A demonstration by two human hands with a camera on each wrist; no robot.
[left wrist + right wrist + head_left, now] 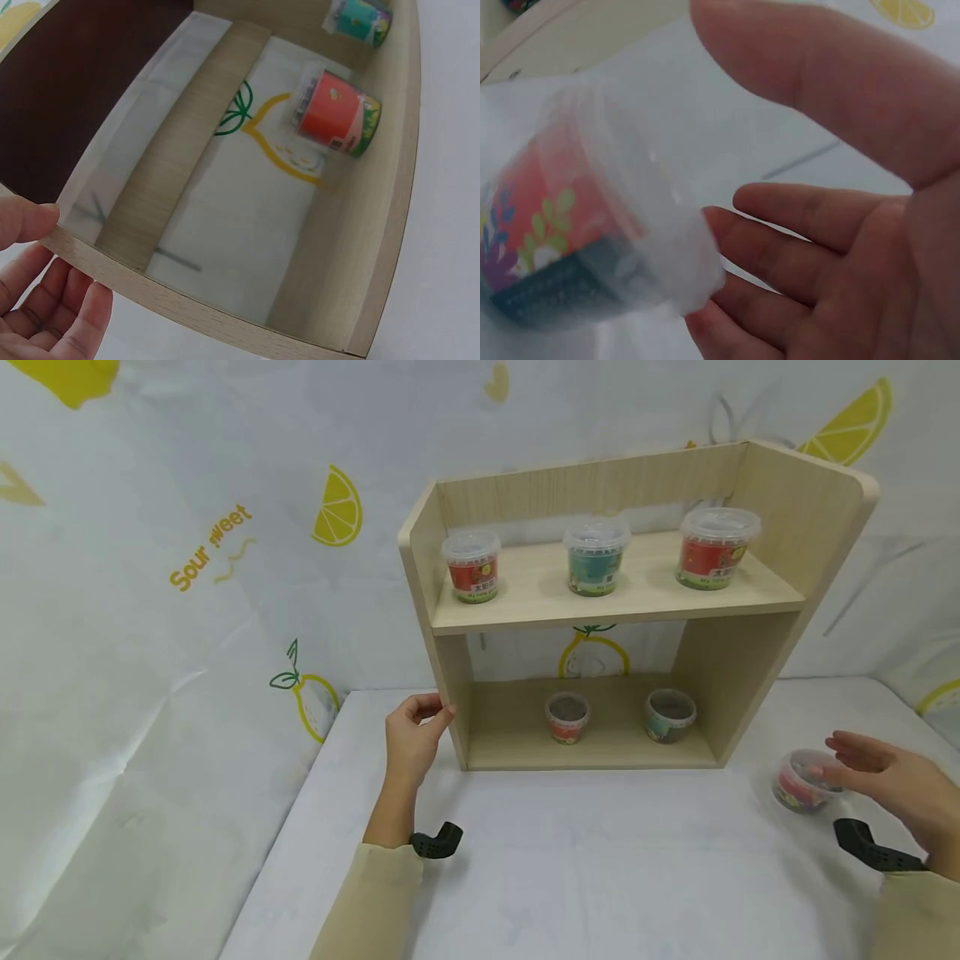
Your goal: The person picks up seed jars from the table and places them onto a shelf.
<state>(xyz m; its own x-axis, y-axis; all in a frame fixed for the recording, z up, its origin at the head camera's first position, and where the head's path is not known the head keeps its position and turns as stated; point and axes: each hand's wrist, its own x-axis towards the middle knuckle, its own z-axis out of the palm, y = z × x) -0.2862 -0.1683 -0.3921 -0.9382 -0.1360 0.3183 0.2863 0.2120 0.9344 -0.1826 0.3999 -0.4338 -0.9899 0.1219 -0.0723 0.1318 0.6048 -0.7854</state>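
Observation:
My left hand (415,739) grips the front edge of the left side panel of a two-tier wooden shelf (600,614). In the left wrist view its thumb (30,219) lies over one face of the panel, with the other fingers on the opposite side. To the right of the shelf, my right hand (903,785) is beside a lidded plastic cup (801,789) with a red label, on the white table. In the right wrist view the thumb stands well away from the cup (562,232), and the fingertips are right at its lid, not curled round it.
Two red cups (472,578) (708,560) and a teal cup (594,568) between them stand on the upper tier. A red cup (567,727) and a teal cup (666,722) sit on the lower tier. Behind hangs a lemon-printed sheet (247,527).

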